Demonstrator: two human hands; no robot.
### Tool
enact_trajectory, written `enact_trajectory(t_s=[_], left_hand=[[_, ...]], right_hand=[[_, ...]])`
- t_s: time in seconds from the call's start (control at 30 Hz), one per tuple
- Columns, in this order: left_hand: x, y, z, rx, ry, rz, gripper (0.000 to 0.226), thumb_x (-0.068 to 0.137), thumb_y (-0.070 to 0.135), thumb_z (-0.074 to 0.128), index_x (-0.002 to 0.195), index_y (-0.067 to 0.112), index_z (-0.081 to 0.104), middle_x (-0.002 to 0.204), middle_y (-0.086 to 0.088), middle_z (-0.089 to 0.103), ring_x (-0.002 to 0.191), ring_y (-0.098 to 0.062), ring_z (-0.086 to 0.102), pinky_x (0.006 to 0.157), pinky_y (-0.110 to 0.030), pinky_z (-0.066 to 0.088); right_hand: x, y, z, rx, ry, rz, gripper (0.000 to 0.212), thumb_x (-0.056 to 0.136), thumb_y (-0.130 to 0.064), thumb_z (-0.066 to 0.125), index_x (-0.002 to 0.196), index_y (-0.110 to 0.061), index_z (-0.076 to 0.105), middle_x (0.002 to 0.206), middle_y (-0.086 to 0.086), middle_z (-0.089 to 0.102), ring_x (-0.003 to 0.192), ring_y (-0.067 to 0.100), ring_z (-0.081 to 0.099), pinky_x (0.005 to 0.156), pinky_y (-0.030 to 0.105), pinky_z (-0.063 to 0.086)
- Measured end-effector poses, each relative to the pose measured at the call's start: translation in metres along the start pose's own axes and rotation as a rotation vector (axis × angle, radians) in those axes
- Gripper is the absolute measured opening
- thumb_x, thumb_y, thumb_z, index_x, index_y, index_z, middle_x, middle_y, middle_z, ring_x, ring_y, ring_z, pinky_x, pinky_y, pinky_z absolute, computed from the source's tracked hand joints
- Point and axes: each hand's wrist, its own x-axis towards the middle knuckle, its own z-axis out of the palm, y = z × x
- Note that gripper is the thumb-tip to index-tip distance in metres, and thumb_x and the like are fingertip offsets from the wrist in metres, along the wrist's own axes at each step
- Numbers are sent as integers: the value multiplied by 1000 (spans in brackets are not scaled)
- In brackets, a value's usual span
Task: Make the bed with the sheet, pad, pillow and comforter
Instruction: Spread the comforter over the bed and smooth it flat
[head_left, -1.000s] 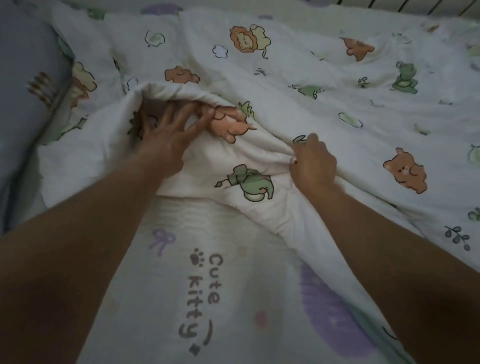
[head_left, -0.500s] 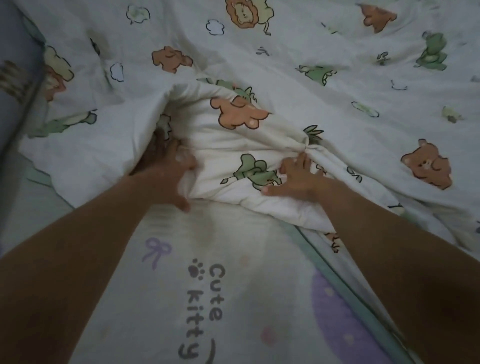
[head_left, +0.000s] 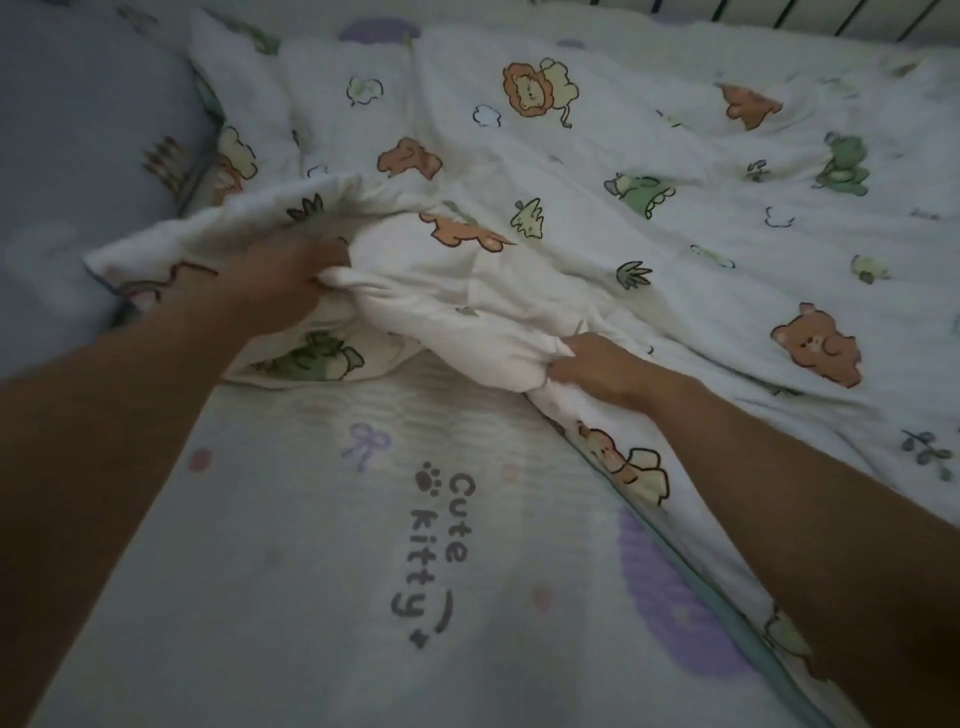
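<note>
White animal-print comforter (head_left: 571, 171) is bunched across the bed, partly over the pad (head_left: 322, 545) printed "Cute kitty". Its rumpled edge is grasped by the left hand (head_left: 280, 283) and clenched in the right hand (head_left: 597, 366). A bluish pillow (head_left: 78, 130) is seen upper left.

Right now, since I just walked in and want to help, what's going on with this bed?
A person is making the bed. The left hand and the right hand both grip a bunched edge of the animal-print comforter, which lies rumpled across the far side. The pad printed Cute kitty lies uncovered in front, and a bluish pillow sits at the left.
</note>
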Motion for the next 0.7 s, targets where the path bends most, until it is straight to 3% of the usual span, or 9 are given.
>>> enact_trajectory(t_s=[0.13,0.27,0.37,0.43,0.5,0.53,0.6,0.7], left_hand=[[-52,-9,-38,-74,-93,-46,14,91,17,55,87,9,64,84,-6,60,88,-27,56,72,-29,33],[-114,-17,-60,-199,-264,-87,55,66,51,47,81,1,67,80,-12,66,79,-26,58,71,-33,40],[-151,-24,-71,-157,-403,-187,38,69,45,59,61,7,62,67,-6,59,69,-22,51,63,-29,37],[-192,-36,-82,-97,-517,-258,37,71,42,66,54,11,57,69,-7,58,70,-23,51,67,-32,41],[-224,-49,-82,-19,-605,-336,41,61,49,62,68,9,63,88,-12,63,81,-25,57,79,-33,46],[-243,-56,-79,25,-638,-359,52,60,53,60,84,7,67,102,-14,64,92,-26,58,85,-33,46],[-274,-67,-65,132,-689,-387,65,75,57,62,117,7,59,126,-13,57,111,-26,54,89,-29,42],[-316,-82,-30,284,-655,-377,51,87,59,49,121,22,56,127,-4,57,112,-20,54,87,-29,41]], right_hand=[[-39,-45,14,107,-108,74,19,79,-18,58,64,-12,48,69,5,49,64,17,42,59,30,30],[-76,-68,46,136,-231,199,10,53,-26,55,59,-18,55,71,8,51,68,22,45,63,32,33],[-95,-81,68,112,-277,294,11,53,-23,58,62,-18,62,81,11,56,75,26,51,64,32,40],[-113,-102,98,74,-329,301,9,62,-18,57,53,-20,60,79,8,53,74,24,49,62,29,38],[-126,-117,124,63,-425,337,17,68,-11,53,55,-21,56,73,8,53,66,22,47,57,26,35],[-132,-122,142,43,-481,356,13,69,-9,52,62,-18,59,72,10,56,63,23,50,56,24,37],[-141,-126,174,-5,-574,385,12,70,-10,52,72,-14,64,77,12,62,64,25,56,56,23,43],[-144,-120,213,-136,-587,367,10,70,-18,60,61,-21,65,76,7,58,63,23,52,55,24,38]])
